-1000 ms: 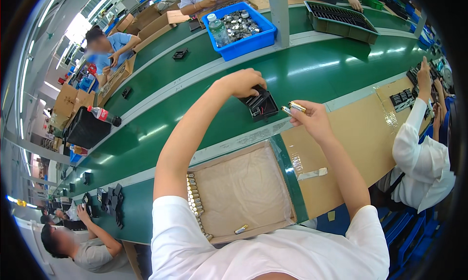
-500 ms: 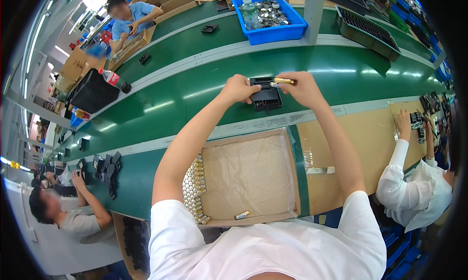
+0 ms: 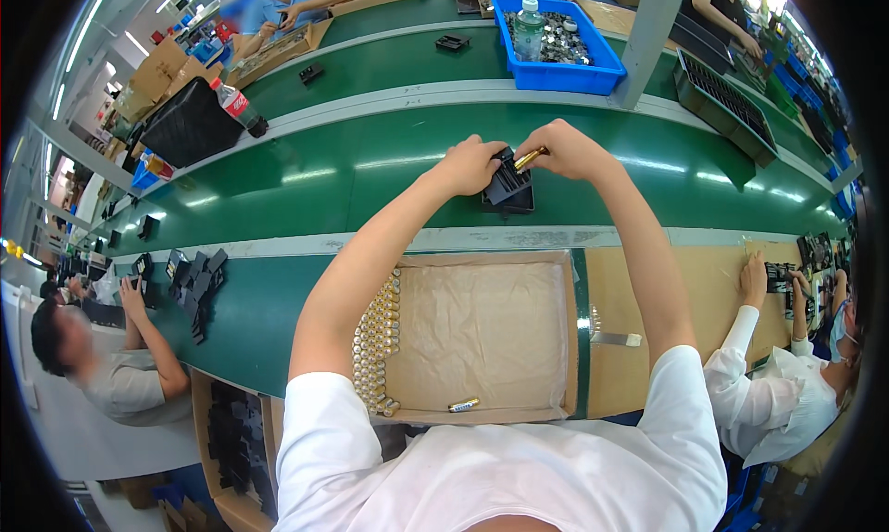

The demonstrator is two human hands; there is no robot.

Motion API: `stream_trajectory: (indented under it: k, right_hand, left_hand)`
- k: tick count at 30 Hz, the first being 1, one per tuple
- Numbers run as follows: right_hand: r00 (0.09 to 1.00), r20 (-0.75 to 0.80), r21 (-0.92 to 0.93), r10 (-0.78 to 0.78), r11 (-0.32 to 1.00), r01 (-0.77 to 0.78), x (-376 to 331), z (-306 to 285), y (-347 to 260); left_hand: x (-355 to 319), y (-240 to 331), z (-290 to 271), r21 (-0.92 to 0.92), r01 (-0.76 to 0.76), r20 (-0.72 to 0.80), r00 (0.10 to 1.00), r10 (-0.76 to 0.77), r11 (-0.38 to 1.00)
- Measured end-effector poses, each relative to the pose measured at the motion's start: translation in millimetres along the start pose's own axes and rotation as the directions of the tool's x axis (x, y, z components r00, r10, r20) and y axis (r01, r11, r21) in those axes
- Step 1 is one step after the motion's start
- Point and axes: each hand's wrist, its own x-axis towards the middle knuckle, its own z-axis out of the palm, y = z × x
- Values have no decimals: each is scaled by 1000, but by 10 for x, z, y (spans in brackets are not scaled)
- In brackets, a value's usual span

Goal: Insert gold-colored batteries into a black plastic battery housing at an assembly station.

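Over the green conveyor belt, my left hand (image 3: 470, 166) grips a black slotted battery case (image 3: 506, 182) by its left side, and the case is tilted. Just under it another black plastic part (image 3: 520, 201) shows; I cannot tell whether the two are joined. My right hand (image 3: 567, 150) pinches a gold-coloured battery (image 3: 531, 158) at the upper right of the case; whether more than one is in the fingers is unclear. Below my arms lies a shallow carton (image 3: 567, 337) lined with clear film. Upright batteries (image 3: 375, 342) crowd its left side, and one loose battery (image 3: 464, 404) rests near its front edge.
Beyond the belt stand a blue bin (image 3: 567, 76) of small metal parts with a bottle in it, and a dark slotted tray (image 3: 727, 101). Black cases (image 3: 197, 287) are heaped at left. A cardboard sheet (image 3: 611, 375) lies right. Co-workers sit at both sides and opposite.
My left hand has tilted the black case, which lay flatter before. The battery in my right hand now slants down toward the case. The whole view has shifted slightly.
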Motion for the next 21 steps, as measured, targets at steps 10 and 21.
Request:
stream_trajectory:
  k: [10, 21]
  right_hand:
    - [996, -3, 60, -84, 995, 84, 216, 190, -43]
    - [860, 89, -44, -502, 861, 507, 811, 490, -268]
  left_hand:
    - [-352, 85, -421, 255, 131, 198, 963, -184, 958]
    - [-342, -594, -698, -116, -178, 279, 939, 204, 977]
